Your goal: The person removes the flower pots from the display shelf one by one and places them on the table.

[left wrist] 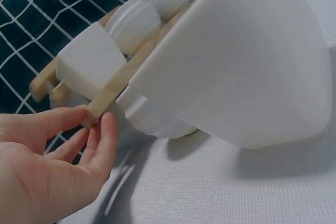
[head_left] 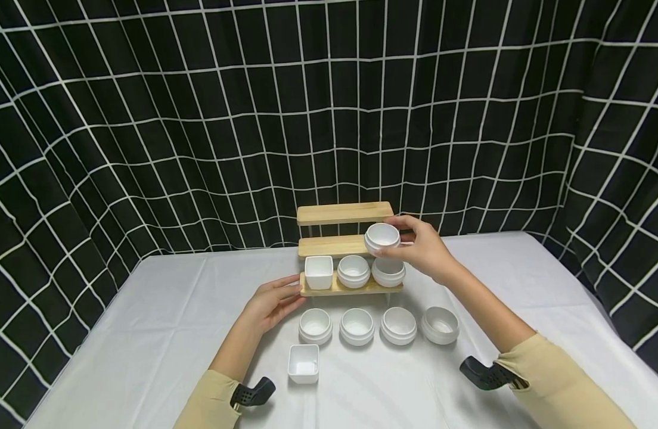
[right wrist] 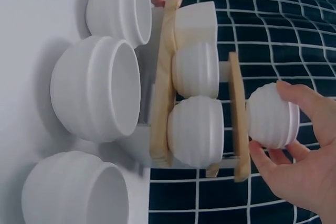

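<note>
Right hand (head_left: 425, 247) gripped a ribbed white bowl (head_left: 382, 237) above the stepped wooden rack's (head_left: 344, 245) middle tier, left hand (head_left: 275, 304) open, steadying its base; an off-edge placement risked toppling.

No lettering, label, brand mark or number is legible on any surface in these views.

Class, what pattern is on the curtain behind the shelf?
Black curtain with a white grid; head view shows it best.
</note>
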`<state>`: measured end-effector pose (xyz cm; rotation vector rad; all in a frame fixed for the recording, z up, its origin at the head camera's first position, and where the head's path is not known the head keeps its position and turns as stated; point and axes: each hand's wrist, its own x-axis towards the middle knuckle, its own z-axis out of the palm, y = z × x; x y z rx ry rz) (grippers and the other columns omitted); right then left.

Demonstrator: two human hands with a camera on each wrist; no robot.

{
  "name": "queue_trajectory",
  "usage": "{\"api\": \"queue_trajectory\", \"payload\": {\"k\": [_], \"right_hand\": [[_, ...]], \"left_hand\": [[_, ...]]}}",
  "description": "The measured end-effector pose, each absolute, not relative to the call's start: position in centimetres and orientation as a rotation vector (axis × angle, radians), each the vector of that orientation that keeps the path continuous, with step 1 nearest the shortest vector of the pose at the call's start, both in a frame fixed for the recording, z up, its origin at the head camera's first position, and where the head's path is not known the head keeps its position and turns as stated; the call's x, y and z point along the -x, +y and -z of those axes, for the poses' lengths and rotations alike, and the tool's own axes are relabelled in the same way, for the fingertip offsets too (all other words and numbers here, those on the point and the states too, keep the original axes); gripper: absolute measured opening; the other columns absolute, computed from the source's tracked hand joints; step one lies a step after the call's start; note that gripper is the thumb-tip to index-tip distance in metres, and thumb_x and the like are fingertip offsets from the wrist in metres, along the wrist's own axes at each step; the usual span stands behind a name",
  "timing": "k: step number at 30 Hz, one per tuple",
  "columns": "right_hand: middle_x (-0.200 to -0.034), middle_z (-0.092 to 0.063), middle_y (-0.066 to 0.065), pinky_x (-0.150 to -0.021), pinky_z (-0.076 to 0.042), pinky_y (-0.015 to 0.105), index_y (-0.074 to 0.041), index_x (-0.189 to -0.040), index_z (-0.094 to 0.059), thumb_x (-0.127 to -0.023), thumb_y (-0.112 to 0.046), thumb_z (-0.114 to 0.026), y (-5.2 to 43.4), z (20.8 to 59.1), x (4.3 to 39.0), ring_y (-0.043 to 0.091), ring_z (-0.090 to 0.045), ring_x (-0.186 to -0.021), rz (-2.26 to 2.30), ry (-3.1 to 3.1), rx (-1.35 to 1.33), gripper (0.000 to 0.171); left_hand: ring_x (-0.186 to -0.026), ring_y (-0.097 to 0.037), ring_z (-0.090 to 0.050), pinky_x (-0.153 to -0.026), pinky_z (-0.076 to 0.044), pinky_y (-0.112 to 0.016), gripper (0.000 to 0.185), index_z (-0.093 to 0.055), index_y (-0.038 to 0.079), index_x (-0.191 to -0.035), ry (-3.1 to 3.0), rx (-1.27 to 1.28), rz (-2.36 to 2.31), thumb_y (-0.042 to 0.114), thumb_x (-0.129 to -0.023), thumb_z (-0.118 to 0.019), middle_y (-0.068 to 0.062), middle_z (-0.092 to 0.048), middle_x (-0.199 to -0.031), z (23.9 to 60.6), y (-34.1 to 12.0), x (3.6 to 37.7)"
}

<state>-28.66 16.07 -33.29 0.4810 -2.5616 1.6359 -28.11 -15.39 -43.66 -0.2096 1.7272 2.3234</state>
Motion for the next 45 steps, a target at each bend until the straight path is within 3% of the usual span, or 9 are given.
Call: {"api": "queue_trajectory", "payload": {"k": [8,24,45], "right_hand": [[-0.138,-0.061,0.028,-0.085,-0.059,0.014,0.008,-0.146,-0.052,-0.088,-0.006,-0.084,16.0,33.7,27.7,0.043,-0.066,-0.123,-1.621,-2.565,-0.497,0.067],[-0.141,-0.059,0.025,-0.091,-0.061,0.026,0.004,-0.147,-0.054,-0.089,-0.008,-0.085,15.6,34.3,26.5,0.041,-0.064,-0.124,-1.671,-2.548,-0.512,0.067],[-0.140,-0.060,0.025,-0.086,-0.060,0.016,0.004,-0.146,-0.054,-0.088,-0.004,-0.083,14.8,34.4,25.4,0.035,-0.066,-0.120,-1.781,-2.489,-0.547,0.065]], "left_hand": [[-0.091,-0.012,-0.071,-0.093,-0.065,-0.025,0.047,-0.048,-0.013,-0.150,1.726,0.213,-2.327,-0.009,-0.104,-0.056,-0.021,-0.065,-0.126,43.7,-15.4,28.2],[-0.092,-0.013,-0.071,-0.093,-0.065,-0.025,0.047,-0.048,-0.013,-0.149,1.721,0.211,-2.335,-0.008,-0.104,-0.056,-0.024,-0.064,-0.129,43.8,-15.4,28.1],[-0.093,-0.013,-0.071,-0.093,-0.065,-0.025,0.046,-0.048,-0.013,-0.150,1.707,0.216,-2.339,-0.008,-0.104,-0.056,-0.023,-0.062,-0.130,43.9,-15.4,28.2]]}}
